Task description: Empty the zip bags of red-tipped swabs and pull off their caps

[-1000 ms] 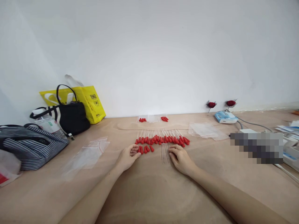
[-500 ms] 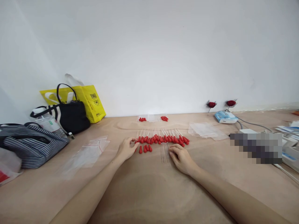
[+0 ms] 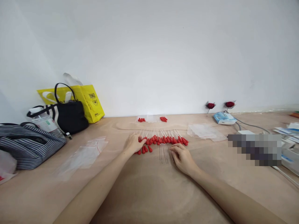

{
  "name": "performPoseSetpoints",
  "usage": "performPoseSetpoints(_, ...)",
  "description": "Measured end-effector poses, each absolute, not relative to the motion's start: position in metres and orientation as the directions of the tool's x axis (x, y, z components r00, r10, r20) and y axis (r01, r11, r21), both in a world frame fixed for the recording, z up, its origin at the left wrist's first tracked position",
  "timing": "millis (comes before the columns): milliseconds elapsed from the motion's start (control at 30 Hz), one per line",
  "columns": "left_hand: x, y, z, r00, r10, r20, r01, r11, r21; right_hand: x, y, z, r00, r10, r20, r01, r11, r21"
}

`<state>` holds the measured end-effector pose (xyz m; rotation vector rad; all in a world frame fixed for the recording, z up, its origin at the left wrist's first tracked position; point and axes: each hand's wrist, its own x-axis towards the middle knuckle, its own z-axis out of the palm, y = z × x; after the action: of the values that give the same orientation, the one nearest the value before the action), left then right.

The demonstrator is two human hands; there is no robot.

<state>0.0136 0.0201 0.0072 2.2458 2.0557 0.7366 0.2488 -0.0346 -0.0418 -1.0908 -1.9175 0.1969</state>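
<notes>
red-bulbed droppers (image 3: pixel 164 140), long axes and tips wallward

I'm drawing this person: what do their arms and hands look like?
The left hand and right hand are bare, with no gloves. The arms are bare too, as far as they show: I see no sleeve, watch, bracelet or ring.

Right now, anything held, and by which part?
Left hand, at red pear-shaped bulbs: cannot tell, any grip hidden. Right hand, beside thin clear tubes: no hold visible.
</notes>
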Motion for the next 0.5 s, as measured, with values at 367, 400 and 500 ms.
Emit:
performPoseSetpoints(367,0.012,-0.029,0.001,0.103,0.796,0.597,0.843,-0.389,0.372,0.252,-0.035,-0.039,-0.207,0.661,0.721,0.645,0.647,-0.407)
performPoseSetpoints(400,0.013,-0.036,-0.002,0.166,0.77,0.616,0.816,-0.458,0.352,0.252,-0.036,-0.037,-0.213,0.639,0.739,0.665,0.649,-0.37)
performPoseSetpoints(500,0.019,-0.05,-0.011,0.312,0.704,0.637,0.757,-0.59,0.281,0.252,-0.041,-0.032,-0.303,0.583,0.754,0.718,0.66,-0.221)
